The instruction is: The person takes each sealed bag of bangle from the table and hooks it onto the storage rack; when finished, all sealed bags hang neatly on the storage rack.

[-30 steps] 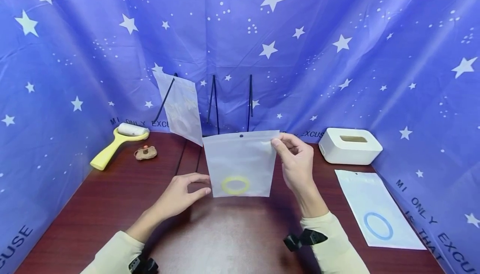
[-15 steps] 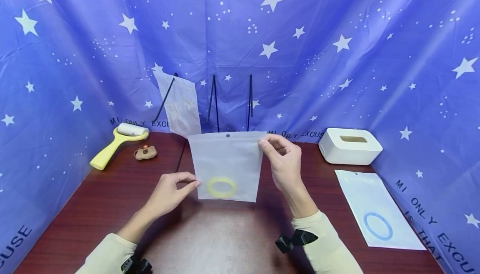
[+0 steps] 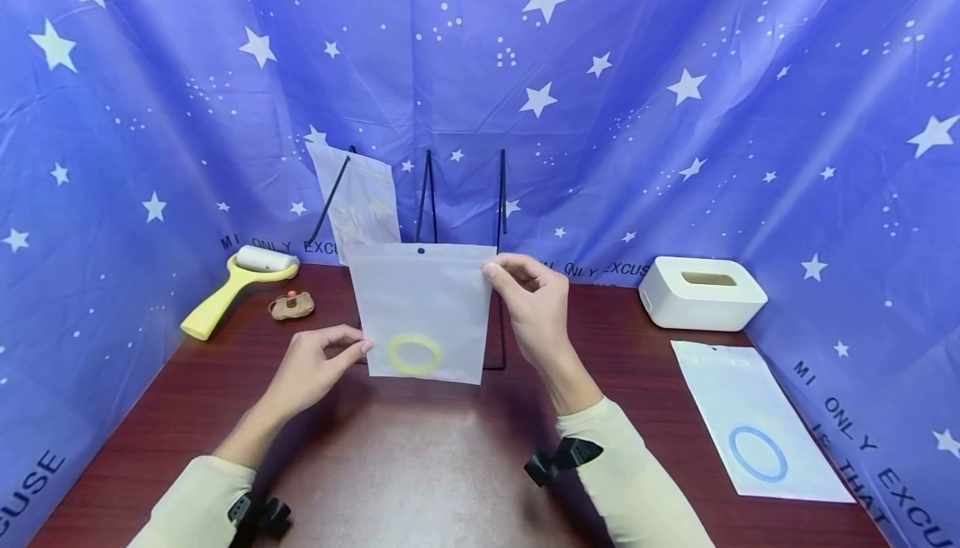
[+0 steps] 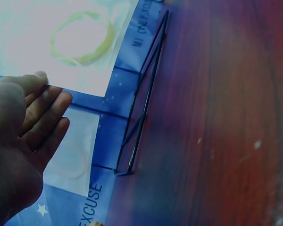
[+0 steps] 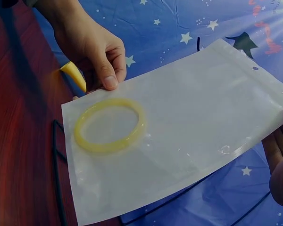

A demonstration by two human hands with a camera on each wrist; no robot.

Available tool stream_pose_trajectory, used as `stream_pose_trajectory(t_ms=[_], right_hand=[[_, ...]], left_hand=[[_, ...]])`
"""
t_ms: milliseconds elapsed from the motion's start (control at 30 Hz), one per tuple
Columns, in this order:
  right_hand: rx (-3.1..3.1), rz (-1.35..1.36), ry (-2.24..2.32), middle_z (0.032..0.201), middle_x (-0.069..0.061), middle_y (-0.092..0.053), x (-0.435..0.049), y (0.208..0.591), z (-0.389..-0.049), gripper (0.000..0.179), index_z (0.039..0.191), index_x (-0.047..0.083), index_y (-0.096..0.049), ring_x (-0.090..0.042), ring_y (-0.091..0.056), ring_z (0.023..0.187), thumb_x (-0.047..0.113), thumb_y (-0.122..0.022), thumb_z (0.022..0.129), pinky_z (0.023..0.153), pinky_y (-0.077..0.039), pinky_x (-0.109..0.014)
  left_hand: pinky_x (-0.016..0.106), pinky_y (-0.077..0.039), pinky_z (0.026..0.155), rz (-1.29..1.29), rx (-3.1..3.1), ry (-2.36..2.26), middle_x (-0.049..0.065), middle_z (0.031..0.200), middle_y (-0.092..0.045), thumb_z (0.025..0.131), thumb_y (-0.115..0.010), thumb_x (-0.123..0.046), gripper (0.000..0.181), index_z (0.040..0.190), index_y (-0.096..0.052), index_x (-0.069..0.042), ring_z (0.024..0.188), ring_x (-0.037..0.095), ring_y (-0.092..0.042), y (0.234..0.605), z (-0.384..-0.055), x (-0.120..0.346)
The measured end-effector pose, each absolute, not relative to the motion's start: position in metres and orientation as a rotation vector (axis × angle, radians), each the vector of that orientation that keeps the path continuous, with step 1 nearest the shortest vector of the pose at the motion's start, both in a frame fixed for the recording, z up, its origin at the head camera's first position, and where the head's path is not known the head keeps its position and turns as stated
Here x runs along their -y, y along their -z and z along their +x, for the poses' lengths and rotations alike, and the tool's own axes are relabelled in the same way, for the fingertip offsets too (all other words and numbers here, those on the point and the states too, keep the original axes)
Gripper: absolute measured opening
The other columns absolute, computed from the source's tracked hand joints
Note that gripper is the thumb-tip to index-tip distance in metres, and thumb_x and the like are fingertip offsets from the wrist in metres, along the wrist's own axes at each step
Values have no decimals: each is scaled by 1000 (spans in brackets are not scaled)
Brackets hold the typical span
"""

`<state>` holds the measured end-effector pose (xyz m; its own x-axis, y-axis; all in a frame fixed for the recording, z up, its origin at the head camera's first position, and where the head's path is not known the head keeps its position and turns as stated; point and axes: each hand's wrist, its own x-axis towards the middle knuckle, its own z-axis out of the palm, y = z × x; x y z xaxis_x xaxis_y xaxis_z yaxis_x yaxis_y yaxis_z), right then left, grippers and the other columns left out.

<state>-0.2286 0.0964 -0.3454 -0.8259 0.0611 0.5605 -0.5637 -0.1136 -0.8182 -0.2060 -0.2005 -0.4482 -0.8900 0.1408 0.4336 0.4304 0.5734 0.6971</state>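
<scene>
A frosted white zip bag with a yellow ring-shaped bangle inside stands upright between my hands. My right hand pinches its upper right edge, just below the zip strip with the small hanging hole. At the lower left edge, my left hand pinches the bag between thumb and fingers. Behind it rises a black wire rack with long prongs, its base partly hidden by the bag. From the rack's left prong hangs another white bag, its lower part covered in the head view.
A white bag with a blue ring lies at the right, in front of a white tissue box. At the left are a yellow-handled lint roller and a small brown trinket. A starry blue curtain encloses the table.
Both hands have moved left with the bag, which now overlaps the hanging bag more. The left hand has come from beside the bag's edge to pinching it. The bag has risen slightly.
</scene>
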Motion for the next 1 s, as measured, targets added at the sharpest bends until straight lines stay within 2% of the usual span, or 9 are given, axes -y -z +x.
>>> stream_pose_trajectory(t_ms=[300,567,767,1000], right_hand=[[1755,527,-2013,79,12,-72,-88,348,-242,16,98,-16,-70,-3,-62,72,-3,-74,90,71,-54,-17],[1781,487,-2016,78,11,-72,-85,347,-255,15,97,-13,-71,-4,-62,73,1,-74,91,72,-55,-18],[1756,444,-2032,81,7,-73,-83,345,-268,9,93,-7,-74,-4,-63,75,2,-75,91,73,-53,-19],[1762,411,-2039,81,10,-73,-83,346,-282,16,98,-11,-74,-4,-66,76,4,-76,92,76,-57,-21]], left_hand=[[18,-56,71,-424,2503,1234,-2,90,-80,94,-77,-24,9,99,-81,-17,80,-4,-70,452,-218,209],[18,-53,70,-373,2522,1217,-3,90,-80,95,-77,-27,13,101,-81,-17,78,0,-66,453,-227,209],[16,-50,74,-289,2489,1285,2,95,-81,95,-76,-34,21,102,-81,-15,83,-3,-65,458,-239,206],[14,-51,74,-219,2384,1483,13,99,-80,94,-77,-31,27,105,-79,-6,83,-4,-65,463,-252,203]])
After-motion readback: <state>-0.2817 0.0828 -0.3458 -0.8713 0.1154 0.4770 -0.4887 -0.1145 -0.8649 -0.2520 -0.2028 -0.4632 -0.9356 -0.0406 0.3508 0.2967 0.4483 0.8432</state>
